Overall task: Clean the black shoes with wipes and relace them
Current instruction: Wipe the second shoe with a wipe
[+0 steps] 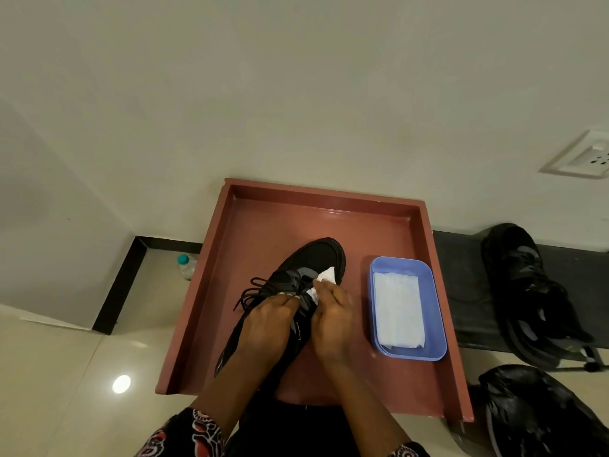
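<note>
Head view — second shoe [527, 291] beside tray [204, 275]

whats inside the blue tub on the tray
The blue tub on the tray holds a flat stack of white wipes, covering most of its floor. Anything beneath the stack is hidden, and how many wipes it holds cannot be told.

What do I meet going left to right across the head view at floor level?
Clear plastic bottle with a teal cap → black lace-up shoe on the reddish-brown tray → blue plastic tub of white wipes → second black shoe off the tray.
</note>
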